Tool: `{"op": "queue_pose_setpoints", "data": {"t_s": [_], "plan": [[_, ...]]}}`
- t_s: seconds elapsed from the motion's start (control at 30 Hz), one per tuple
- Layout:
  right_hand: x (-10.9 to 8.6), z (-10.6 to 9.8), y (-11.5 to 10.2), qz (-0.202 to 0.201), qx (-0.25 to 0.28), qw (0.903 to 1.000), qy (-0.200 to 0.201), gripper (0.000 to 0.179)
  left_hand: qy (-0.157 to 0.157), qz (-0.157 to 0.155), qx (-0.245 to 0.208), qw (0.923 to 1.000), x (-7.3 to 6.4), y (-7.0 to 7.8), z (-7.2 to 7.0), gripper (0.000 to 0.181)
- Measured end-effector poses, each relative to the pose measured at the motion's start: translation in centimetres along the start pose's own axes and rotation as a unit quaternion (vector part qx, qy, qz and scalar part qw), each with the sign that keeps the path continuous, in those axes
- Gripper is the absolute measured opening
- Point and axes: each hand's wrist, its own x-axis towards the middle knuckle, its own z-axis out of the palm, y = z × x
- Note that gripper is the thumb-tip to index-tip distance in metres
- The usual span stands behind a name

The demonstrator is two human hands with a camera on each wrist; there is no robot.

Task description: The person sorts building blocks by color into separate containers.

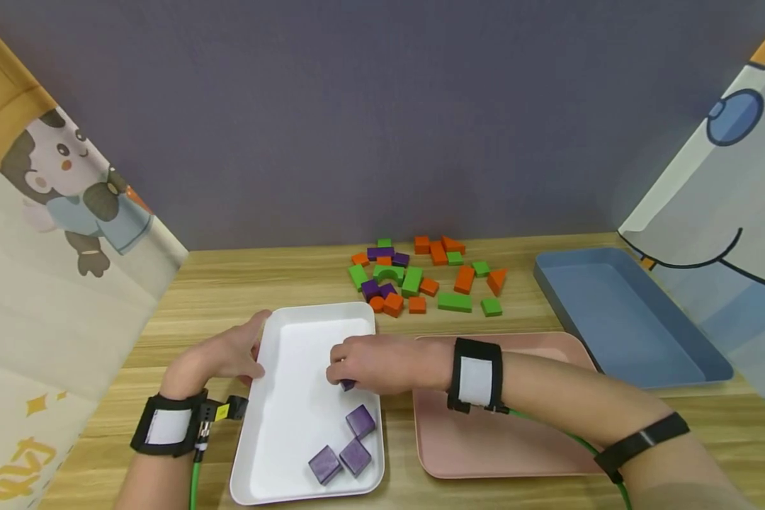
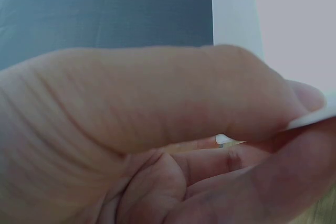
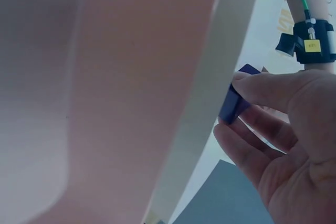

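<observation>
My left hand [image 1: 228,354] pinches the left rim of the white tray [image 1: 293,411]. In the left wrist view the thumb [image 2: 173,93] lies over the rim and the fingers are beneath it. Over the tray's right side, my right hand [image 1: 375,361] holds a purple block [image 3: 232,103] between thumb and fingers; from the head most of that block is hidden by the hand. Three purple cubes [image 1: 355,457] sit close together in the tray's near right corner.
A pink tray [image 1: 484,453] lies under the right forearm, and a blue tray [image 1: 637,319] stands farther right. Behind them, orange, green and purple blocks, among them a green arch [image 1: 389,272], are scattered before the grey back wall [image 1: 382,127].
</observation>
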Motion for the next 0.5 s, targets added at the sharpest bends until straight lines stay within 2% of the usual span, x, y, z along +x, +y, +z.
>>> {"op": "queue_pose_setpoints", "data": {"t_s": [0.3,0.5], "plan": [[-0.05,0.35,-0.13,-0.01,0.015,0.9998,-0.003,0.014,-0.003,-0.009,0.012,0.9999,-0.28,0.37,-0.09,0.098],[-0.15,0.41,-0.26,-0.013,0.012,0.9997,-0.014,0.014,-0.002,0.0,0.012,0.9999,-0.36,0.42,-0.19,0.095]]}}
